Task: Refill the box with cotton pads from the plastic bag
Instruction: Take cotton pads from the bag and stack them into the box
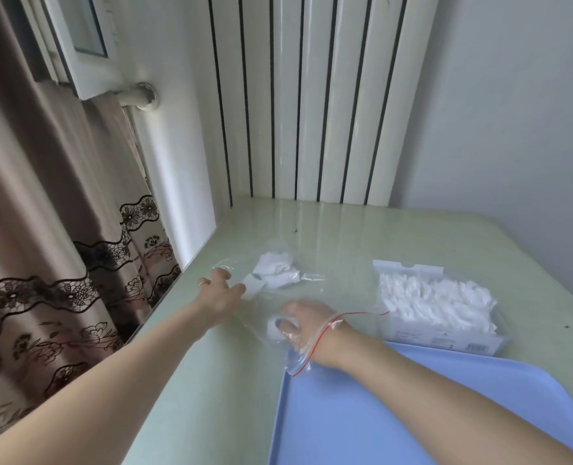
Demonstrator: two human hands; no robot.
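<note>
White cotton pads (blue tray)

Table: I see a pale green glossy top.
Plastic bag: lies flat, left of centre.
Box: right of bag, apparently full of pads.
Blue tray: near edge.

A home room: a patterned lace-trimmed curtain hangs beside a white column radiator behind a pale green glass-topped table.
</note>
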